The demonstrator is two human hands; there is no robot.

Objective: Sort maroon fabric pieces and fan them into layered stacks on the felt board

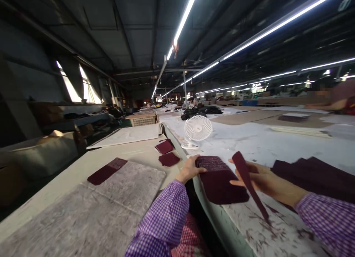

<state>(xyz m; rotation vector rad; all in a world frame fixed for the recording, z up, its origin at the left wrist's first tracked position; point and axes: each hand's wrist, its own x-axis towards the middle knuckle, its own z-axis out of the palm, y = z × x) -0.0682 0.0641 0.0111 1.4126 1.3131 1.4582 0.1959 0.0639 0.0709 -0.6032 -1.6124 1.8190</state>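
Factory hall, work looks partway

Left desk (130, 149): one two-tone piece (105, 172), two maroon patches (169, 159), presumably set aside; finished or not, can't tell. Left hand (190, 169) half-curled, gripping edge of one maroon stack (222, 185) on right desk (238, 137). Right hand (263, 179), fingers partly spread, holds one maroon strip (253, 188) just beside stack, not laid down. One dark cloth pile (316, 173) rightmost, probably left to do.

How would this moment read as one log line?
Left hand: touching maroon fabric panel | Right hand: holding raised maroon piece | Beyond: white electric fan
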